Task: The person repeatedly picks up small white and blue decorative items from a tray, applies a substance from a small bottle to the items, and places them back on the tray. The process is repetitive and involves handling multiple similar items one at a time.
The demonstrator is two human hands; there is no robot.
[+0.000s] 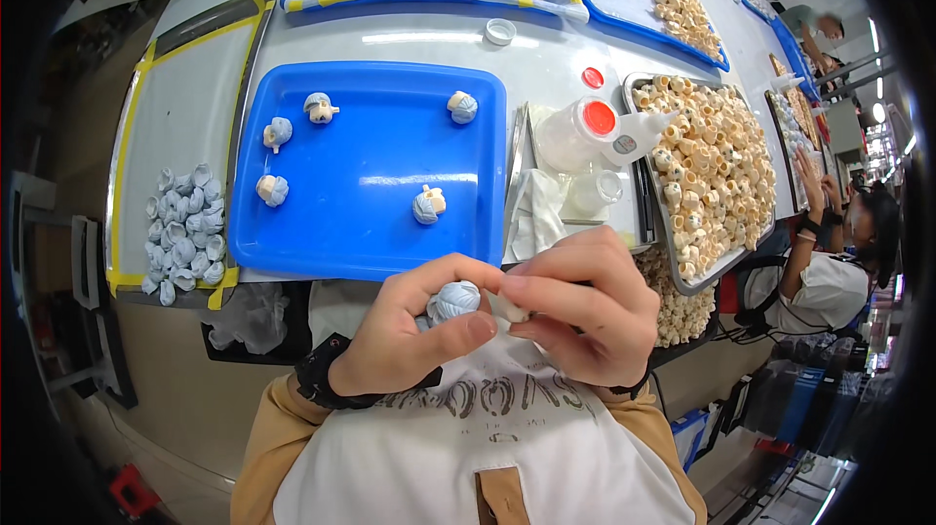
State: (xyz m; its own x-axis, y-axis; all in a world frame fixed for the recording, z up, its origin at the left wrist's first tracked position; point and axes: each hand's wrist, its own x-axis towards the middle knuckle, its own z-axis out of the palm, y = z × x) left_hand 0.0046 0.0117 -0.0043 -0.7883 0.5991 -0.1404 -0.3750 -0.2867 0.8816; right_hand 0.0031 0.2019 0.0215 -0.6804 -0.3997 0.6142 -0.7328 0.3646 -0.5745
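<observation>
One blue piece point(454, 300) is clasped by the left fingers point(436, 273), right fingers point(564, 305) pinching a pale piece point(511, 310).

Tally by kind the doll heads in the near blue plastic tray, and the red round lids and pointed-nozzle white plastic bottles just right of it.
Cream doll heads with pale-blue hair: 5
Red round lids: 2
White plastic bottle with pointed nozzle: 1
Total: 8

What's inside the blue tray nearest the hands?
Five small cream-and-pale-blue pieces lie spread apart inside the blue tray. The spots beneath them are covered, and the left hand hides part of the tray's near edge.
</observation>
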